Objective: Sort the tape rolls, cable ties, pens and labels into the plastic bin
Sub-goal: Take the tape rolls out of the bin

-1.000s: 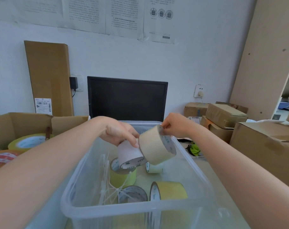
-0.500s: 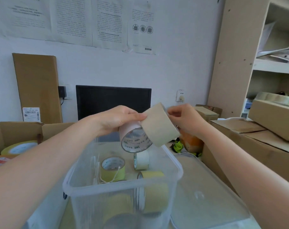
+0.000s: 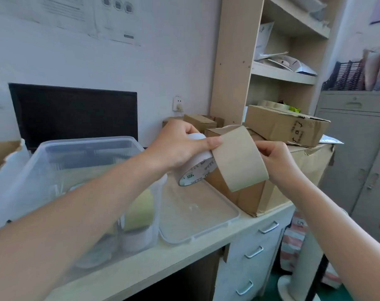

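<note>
My left hand [image 3: 180,146] grips the white roll [image 3: 196,171], right hand [image 3: 273,161] pinches the brown roll [image 3: 239,157]; plastic bin [image 3: 87,144] at eight o'clock, nearer left

Head camera looks forward-down, close over the desk [image 3: 245,222].

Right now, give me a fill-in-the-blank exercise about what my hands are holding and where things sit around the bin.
The white tape roll is gripped by the ___.
The brown tape roll is held by the ___.
The lid lies on the desk, to the ___ of the plastic bin.
Behind the plastic bin stands a black ___.
Missing words: left hand; right hand; right; monitor.
</note>
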